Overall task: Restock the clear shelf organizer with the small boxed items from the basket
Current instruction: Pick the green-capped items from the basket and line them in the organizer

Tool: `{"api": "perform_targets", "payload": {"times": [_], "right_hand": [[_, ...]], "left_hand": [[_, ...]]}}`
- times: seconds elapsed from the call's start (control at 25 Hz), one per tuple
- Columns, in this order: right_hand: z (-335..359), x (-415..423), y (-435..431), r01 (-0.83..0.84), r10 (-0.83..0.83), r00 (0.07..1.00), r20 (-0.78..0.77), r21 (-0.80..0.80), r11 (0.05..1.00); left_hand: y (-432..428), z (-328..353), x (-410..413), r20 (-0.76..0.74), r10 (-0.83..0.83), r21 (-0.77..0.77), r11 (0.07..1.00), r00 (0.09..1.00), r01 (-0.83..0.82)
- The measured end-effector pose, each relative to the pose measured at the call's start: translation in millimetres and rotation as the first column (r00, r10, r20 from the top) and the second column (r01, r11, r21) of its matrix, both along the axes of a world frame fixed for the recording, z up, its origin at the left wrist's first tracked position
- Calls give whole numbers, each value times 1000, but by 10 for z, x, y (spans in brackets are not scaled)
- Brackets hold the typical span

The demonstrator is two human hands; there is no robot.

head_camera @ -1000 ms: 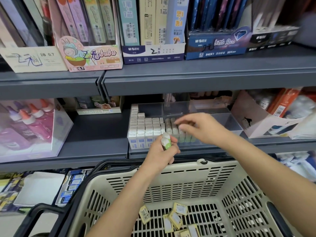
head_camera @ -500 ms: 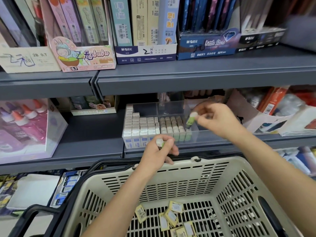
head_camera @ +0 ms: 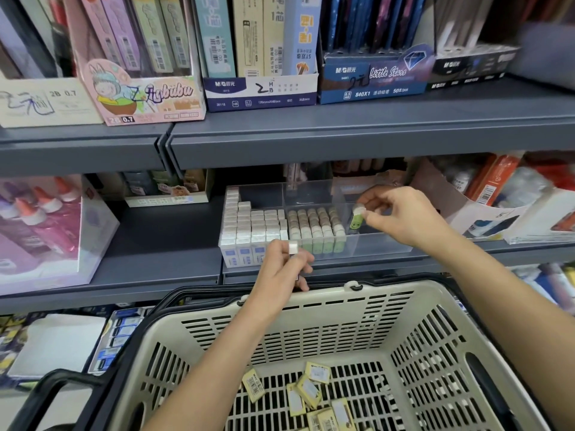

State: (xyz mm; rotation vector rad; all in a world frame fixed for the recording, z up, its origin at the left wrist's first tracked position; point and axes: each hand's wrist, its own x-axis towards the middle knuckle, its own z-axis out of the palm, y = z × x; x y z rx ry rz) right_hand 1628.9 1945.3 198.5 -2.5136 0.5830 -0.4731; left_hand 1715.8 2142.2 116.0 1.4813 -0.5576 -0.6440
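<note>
Right hand (head_camera: pixel 404 217) has lifted its pinched green box (head_camera: pixel 357 216) higher — left hand (head_camera: pixel 281 269) pinches another box (head_camera: pixel 293 247).

The grey middle shelf (head_camera: pixel 161 259) has the clear organizer (head_camera: pixel 378 248) sitting on it, a glue-bottle display box (head_camera: pixel 93 225) off to its left and an open cardboard box (head_camera: pixel 435 194) on the right. Upper shelf (head_camera: pixel 342 132) carries 4 pencil-lead display boxes.

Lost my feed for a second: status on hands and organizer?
Right hand holds green box over organizer, right section. Left hand grips another box at its front. Yellow boxes remain in basket. Nothing blocking.
</note>
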Motion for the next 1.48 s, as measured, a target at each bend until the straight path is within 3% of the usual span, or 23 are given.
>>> {"api": "perform_targets", "payload": {"times": [0.2, 0.36, 0.48, 0.6, 0.72, 0.88, 1.08, 1.24, 1.48], "right_hand": [[-116, 34, 6, -75, 66, 983, -168, -45, 996], [-192, 18, 42, -125, 96, 964, -250, -104, 987], [-182, -2, 137, -138, 113, 977, -178, -131, 982], [-168, -9, 384, -265, 265, 964, -24, 15, 964], [-194, -24, 565, -328, 331, 943, -35, 81, 941], [-55, -29, 368, -243, 242, 970, 17, 98, 965], [100, 21, -14, 37, -34, 990, 136, -18, 999], [-39, 69, -62, 8, -2, 999, 35, -173, 985], [-84, 121, -86, -42, 47, 999, 17, -223, 974]], "left_hand": [[-22, 9, -40, 69, -40, -56, 997, 997, 44], [-29, 1, -17, 29, -46, -82, 995, 999, 48], [-43, -11, -6, -10, -44, -75, 996, 999, 43], [-56, -6, -13, 20, -86, -58, 995, 996, 87], [-61, 6, -30, 50, -126, -35, 991, 991, 128], [-48, -1, -35, 2, -95, -54, 994, 996, 95], [-30, -9, -35, 50, -89, -27, 996, 995, 91], [-30, -10, -52, 60, -77, -21, 997, 995, 79], [-30, -13, -44, 58, -85, -24, 996, 995, 87]]}}
